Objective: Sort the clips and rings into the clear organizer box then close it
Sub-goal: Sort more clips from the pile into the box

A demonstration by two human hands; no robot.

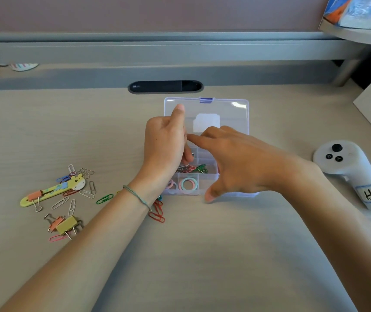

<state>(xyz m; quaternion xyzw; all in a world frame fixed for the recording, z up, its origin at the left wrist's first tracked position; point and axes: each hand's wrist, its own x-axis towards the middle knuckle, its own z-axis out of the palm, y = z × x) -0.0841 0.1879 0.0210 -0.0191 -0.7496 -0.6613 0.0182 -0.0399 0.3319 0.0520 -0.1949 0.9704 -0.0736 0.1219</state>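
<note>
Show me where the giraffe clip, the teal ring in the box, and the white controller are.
giraffe clip (52, 192): head view, middle of its yellow body.
teal ring (182, 182): head view, left side of its band.
white controller (357, 174): head view, on its handle.

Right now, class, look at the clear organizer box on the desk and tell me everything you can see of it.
The clear organizer box is see-through plastic, lying open on the desk, its lid laid back with a purple latch at the far edge and a white label. Dividers split the tray into compartments: pastel rings sit in the near row, coloured paper clips behind them. The left hand and right hand reach over it, hiding part of the tray.
</note>
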